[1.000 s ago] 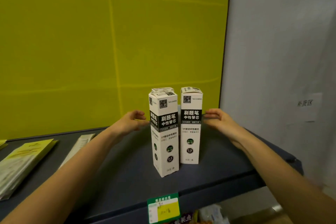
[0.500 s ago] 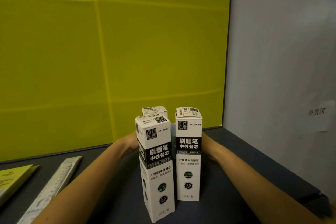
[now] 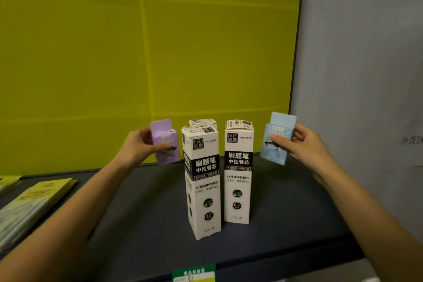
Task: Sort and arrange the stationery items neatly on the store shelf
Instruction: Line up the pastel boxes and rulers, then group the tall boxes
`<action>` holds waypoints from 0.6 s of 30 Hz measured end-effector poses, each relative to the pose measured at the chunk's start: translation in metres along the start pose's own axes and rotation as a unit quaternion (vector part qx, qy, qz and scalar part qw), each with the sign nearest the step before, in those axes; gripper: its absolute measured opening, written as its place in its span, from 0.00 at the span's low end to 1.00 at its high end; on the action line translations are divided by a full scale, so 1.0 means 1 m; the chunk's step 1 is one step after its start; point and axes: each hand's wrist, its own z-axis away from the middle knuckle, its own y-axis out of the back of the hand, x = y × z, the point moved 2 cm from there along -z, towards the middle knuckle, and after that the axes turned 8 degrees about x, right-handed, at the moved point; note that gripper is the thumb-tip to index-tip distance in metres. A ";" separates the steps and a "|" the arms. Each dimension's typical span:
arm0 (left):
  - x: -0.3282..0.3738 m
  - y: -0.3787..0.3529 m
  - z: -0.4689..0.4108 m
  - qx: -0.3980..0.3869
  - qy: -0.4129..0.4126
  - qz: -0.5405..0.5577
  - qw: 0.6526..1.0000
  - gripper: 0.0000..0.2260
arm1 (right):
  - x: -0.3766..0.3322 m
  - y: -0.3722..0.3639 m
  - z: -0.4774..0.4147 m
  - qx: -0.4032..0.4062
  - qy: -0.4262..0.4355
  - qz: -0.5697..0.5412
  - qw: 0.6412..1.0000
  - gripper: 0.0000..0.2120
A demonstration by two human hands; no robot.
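Head: purple box, pale-blue box, both small.

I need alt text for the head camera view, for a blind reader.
A person's left hand holds a purple box and the right hand a light blue box, at a dark shelf. Tall white boxes stand between them.

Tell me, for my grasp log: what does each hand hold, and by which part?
The left hand grips a small purple box with its thumb across the lower front; the right hand pinches a light-blue box across its middle.
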 end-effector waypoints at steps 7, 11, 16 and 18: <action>0.018 0.060 0.069 0.061 -0.067 -0.012 0.996 0.13 | -0.052 0.037 0.055 0.004 0.065 -0.067 0.996 0.15; 0.028 0.093 0.116 0.069 -0.070 -0.010 0.995 0.15 | -0.079 0.021 0.095 -0.071 0.107 -0.074 0.989 0.26; 0.029 0.156 0.170 0.101 -0.049 -0.029 0.993 0.16 | -0.100 -0.044 0.132 -0.154 0.140 -0.087 0.974 0.23; 0.029 0.188 0.194 0.120 -0.046 -0.061 0.990 0.15 | -0.108 -0.080 0.145 -0.195 0.132 -0.108 0.966 0.17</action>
